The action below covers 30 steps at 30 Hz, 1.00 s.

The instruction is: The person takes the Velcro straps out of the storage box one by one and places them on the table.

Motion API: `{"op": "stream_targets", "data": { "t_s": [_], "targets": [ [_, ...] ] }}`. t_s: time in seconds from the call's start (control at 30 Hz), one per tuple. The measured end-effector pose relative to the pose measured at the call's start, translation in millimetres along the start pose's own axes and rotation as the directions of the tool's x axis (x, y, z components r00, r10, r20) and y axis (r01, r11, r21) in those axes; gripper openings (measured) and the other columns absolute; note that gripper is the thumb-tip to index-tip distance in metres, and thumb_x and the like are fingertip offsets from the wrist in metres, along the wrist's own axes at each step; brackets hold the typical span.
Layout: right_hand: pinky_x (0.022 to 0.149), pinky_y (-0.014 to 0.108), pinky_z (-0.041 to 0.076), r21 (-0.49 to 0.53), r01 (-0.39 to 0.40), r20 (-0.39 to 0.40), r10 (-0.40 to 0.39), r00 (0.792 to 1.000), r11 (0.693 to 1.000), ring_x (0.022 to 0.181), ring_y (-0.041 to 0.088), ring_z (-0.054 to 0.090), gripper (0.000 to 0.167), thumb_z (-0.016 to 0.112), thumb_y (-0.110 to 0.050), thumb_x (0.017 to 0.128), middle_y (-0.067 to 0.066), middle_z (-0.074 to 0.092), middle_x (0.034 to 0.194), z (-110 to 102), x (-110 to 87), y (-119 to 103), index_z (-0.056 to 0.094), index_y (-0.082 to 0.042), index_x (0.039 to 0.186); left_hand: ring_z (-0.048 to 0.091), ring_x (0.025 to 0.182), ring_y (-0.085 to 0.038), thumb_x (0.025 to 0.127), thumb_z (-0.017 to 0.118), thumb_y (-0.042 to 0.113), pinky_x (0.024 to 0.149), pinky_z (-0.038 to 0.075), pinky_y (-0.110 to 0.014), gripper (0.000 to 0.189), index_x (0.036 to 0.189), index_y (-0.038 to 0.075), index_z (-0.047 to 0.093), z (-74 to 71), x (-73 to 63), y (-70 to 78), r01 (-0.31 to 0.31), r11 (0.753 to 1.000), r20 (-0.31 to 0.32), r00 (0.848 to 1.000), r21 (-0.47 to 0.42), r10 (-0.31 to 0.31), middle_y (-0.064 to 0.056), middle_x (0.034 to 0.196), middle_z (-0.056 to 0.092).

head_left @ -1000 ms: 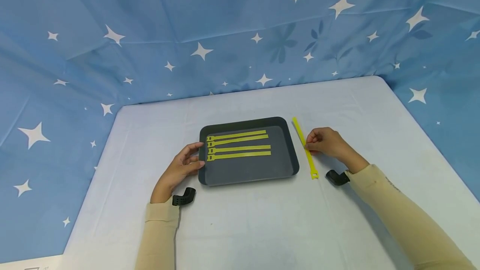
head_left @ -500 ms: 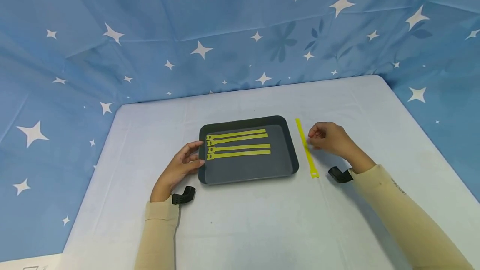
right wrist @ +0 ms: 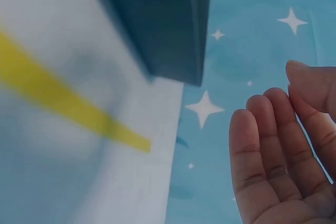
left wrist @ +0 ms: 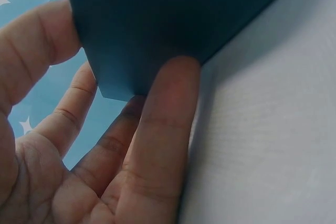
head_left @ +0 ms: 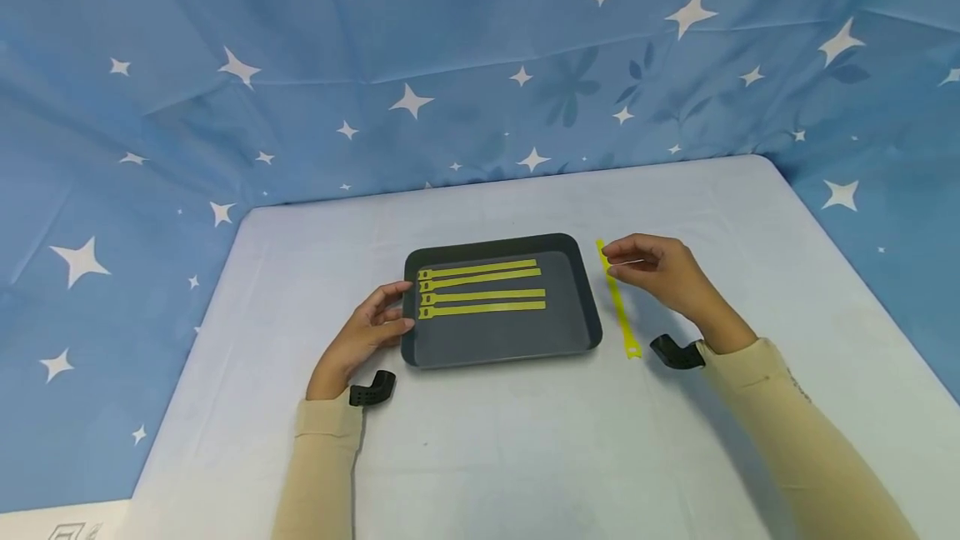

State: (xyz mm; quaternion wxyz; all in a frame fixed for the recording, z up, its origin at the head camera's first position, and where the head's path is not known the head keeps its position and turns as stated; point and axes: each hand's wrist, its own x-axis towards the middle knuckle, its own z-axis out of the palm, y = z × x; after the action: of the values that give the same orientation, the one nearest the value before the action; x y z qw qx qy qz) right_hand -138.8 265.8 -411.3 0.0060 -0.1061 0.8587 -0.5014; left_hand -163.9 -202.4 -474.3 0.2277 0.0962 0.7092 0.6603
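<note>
In the head view a dark grey tray [head_left: 501, 342] holds several yellow cable straps [head_left: 483, 307] with slotted heads, lying side by side lengthwise. At the tray's left end is my left hand [head_left: 363, 336], its spread fingers touching the outer wall; the left wrist view shows the thumb [left wrist: 168, 114] against that wall. To the right of the tray another yellow cable strap [head_left: 618, 307] lies on the table, slotted head toward me. Above its far end hovers my right hand [head_left: 660, 269], fingers loosely bent, with nothing seen in its grasp. The right wrist view shows it apart from the strap [right wrist: 79, 106].
White cloth covers the table [head_left: 525, 448]. A blue star-patterned curtain [head_left: 465, 65] hangs behind and at the sides. Each wrist carries a black camera [head_left: 372, 390]. Part of a white printed item [head_left: 67, 521] shows at the lower left corner.
My right hand has released the loose strap, risen off it and moved slightly toward its far end, fingers loosening. That strap's far end has shifted slightly right. The left hand stays at the tray.
</note>
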Motion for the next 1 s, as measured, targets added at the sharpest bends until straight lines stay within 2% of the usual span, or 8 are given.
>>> {"op": "stream_targets", "data": {
  "t_s": [0.33,0.43,0.6,0.67,0.83,1.0],
  "targets": [
    [0.090,0.017,0.056,0.093,0.023,0.011,-0.025,1.000,0.995,0.104,-0.002,0.069,0.031,0.075,-0.001,0.101,0.028,0.071,0.126,19.6,6.9,-13.5,0.070,0.010,0.129,0.069,0.107,-0.008,0.102,0.064,-0.005,0.084,0.059,-0.025,0.069,0.165,-0.002,0.034,-0.2,0.7,2.0,0.008,1.000,-0.001,1.000,-0.001,-0.008,-0.029,0.167,0.033],
    [0.091,0.019,0.057,0.124,0.028,0.016,-0.030,0.999,0.992,0.105,0.000,0.070,0.033,0.075,-0.001,0.101,0.024,0.072,0.125,26.1,9.0,-15.2,0.069,0.011,0.130,0.069,0.108,-0.008,0.102,0.064,-0.005,0.084,0.059,-0.025,0.070,0.164,-0.002,0.034,0.1,1.5,1.4,0.008,1.000,-0.001,1.000,-0.007,-0.009,-0.029,0.166,0.034],
    [0.092,0.020,0.057,0.164,0.025,0.032,-0.031,0.999,0.986,0.106,0.002,0.070,0.032,0.076,-0.001,0.101,0.008,0.075,0.122,36.2,12.9,-17.0,0.071,0.009,0.130,0.068,0.108,-0.009,0.102,0.064,-0.006,0.085,0.060,-0.025,0.070,0.164,-0.003,0.034,0.2,1.6,1.6,0.005,1.000,-0.003,1.000,-0.010,-0.005,-0.030,0.166,0.034],
    [0.093,0.021,0.057,0.182,0.024,0.039,-0.031,0.999,0.983,0.107,0.003,0.070,0.032,0.076,-0.001,0.100,0.010,0.074,0.123,40.1,14.0,-18.4,0.071,0.008,0.130,0.068,0.108,-0.009,0.102,0.064,-0.006,0.085,0.060,-0.025,0.070,0.164,-0.003,0.034,-0.5,1.6,1.7,0.008,1.000,-0.003,1.000,-0.014,-0.008,-0.029,0.166,0.034],
    [0.094,0.022,0.056,0.217,0.014,0.066,-0.029,0.997,0.976,0.108,0.006,0.069,0.034,0.075,0.000,0.100,0.032,0.066,0.132,50.3,16.9,-20.1,0.069,0.011,0.133,0.068,0.108,-0.009,0.102,0.065,-0.005,0.085,0.060,-0.026,0.070,0.165,-0.001,0.035,-1.7,2.8,0.9,0.015,1.000,-0.006,1.000,-0.019,-0.016,-0.028,0.166,0.035],
    [0.093,0.023,0.057,0.250,0.015,0.098,-0.041,0.994,0.968,0.109,0.011,0.070,0.037,0.074,0.003,0.100,0.038,0.063,0.134,61.7,21.0,-17.9,0.066,0.014,0.134,0.067,0.108,-0.009,0.102,0.066,-0.003,0.084,0.059,-0.026,0.070,0.165,0.000,0.036,-1.2,3.2,2.1,0.025,1.000,-0.012,1.000,-0.009,-0.025,-0.026,0.166,0.036]
  ]
}}
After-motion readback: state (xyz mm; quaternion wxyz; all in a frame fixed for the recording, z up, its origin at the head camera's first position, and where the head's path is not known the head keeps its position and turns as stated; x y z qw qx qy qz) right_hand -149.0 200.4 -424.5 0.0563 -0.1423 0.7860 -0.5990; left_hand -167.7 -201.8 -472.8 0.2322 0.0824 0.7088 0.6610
